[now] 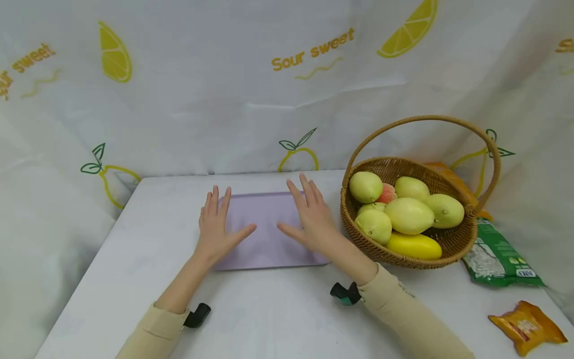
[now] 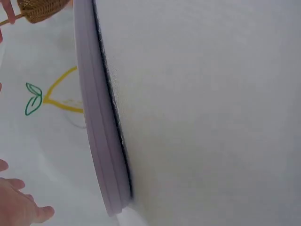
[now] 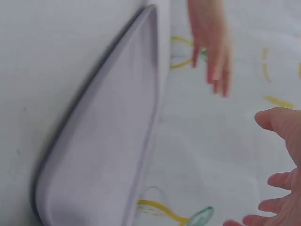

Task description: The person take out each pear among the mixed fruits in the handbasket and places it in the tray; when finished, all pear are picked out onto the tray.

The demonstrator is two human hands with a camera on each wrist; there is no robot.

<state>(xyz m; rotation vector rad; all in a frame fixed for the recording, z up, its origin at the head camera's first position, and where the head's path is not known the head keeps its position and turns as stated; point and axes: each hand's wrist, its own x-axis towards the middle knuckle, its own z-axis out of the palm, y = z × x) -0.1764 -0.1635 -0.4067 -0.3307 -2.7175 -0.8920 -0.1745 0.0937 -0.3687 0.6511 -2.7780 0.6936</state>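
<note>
A shallow lilac tray (image 1: 268,234) with a raised rim lies flat on the white table. My left hand (image 1: 216,229) hovers over its left side, fingers spread and thumb pointing inward. Over the tray's right side is my right hand (image 1: 314,219), also spread and holding nothing. In the left wrist view the tray's side wall (image 2: 96,113) shows edge-on, with my left fingers (image 2: 23,207) apart from it. The right wrist view looks along the tray (image 3: 103,132), with my right hand (image 3: 282,174) apart from it.
Right of the tray stands a wicker basket (image 1: 471,239) with a tall handle, holding several yellow-green fruits (image 1: 409,215). Beside it lie a green packet (image 1: 498,254) and a small orange packet (image 1: 528,326). A white lemon-print curtain (image 1: 202,99) hangs behind the table (image 1: 269,319).
</note>
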